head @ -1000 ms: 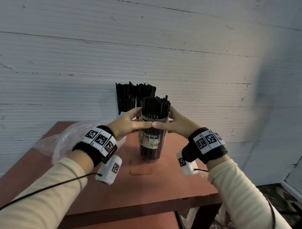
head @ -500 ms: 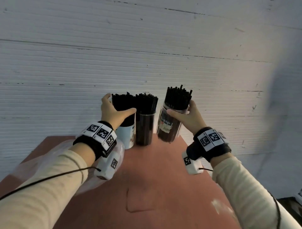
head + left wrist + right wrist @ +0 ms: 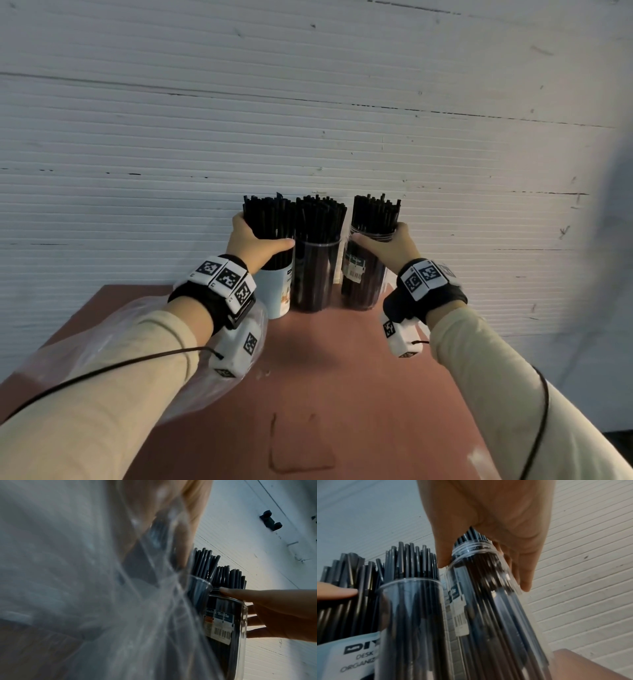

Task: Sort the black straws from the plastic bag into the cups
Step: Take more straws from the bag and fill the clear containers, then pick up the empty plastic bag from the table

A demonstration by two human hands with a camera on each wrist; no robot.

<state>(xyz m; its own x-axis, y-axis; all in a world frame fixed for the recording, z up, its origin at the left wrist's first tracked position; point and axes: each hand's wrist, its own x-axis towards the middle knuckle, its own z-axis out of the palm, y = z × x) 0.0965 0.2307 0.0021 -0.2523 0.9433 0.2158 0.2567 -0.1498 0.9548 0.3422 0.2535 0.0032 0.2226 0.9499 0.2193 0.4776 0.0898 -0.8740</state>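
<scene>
Three containers packed with black straws stand in a row at the table's far edge by the wall. My left hand [image 3: 260, 240] grips the straw bundle [image 3: 270, 219] above the white labelled cup [image 3: 278, 291]; its thumb [image 3: 337, 592] presses the straws. A clear middle cup [image 3: 317, 274] stands untouched. My right hand [image 3: 387, 245] grips the threaded neck of the clear labelled jar [image 3: 363, 277], its thumb in front and its fingers behind. The jar's base is down by the middle cup. The crumpled plastic bag [image 3: 113, 346] lies under my left forearm and veils the left wrist view.
The red-brown table [image 3: 325, 394] stretches toward me, with its right edge [image 3: 455, 411] near my right forearm. A white ribbed wall [image 3: 308, 120] rises directly behind the containers. A dark hook [image 3: 271, 520] hangs on that wall.
The right hand carried the labelled jar from the middle of the table back beside the other two cups and lowered it. The left hand left the jar and took hold of the left cup's straws.
</scene>
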